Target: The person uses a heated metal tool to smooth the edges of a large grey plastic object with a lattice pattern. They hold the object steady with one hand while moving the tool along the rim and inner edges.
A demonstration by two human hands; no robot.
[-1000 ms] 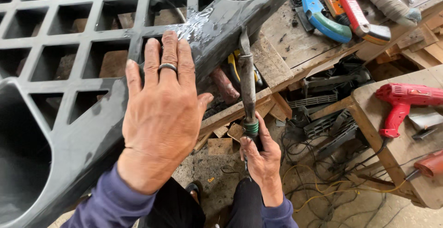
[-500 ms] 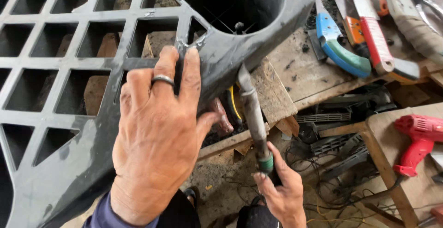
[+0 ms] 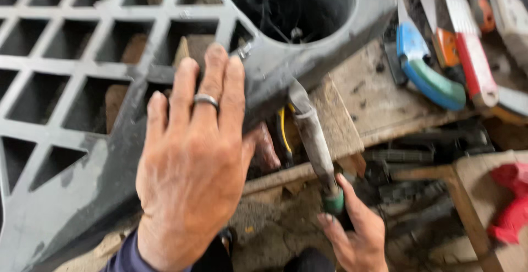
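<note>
The view has closed in on the grey plastic grid panel (image 3: 77,85), lying across a wooden bench (image 3: 363,107). The left hand (image 3: 190,162) presses flat on it; the right hand (image 3: 355,231) grips a soldering iron (image 3: 313,140), whose tip could slip and scorch nearby fingers.

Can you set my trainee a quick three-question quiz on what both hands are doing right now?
1. True or false: the left hand lies flat on the grey plastic grid panel.
2. The right hand holds: A) the red power drill, B) a long metal tool with a green collar, C) the blue-handled saw.
3. Fill in: the tool's tip meets the panel just below its round ____.

Key: 1 true. 2 B. 3 recess, where faint smoke seems to hang.
</note>
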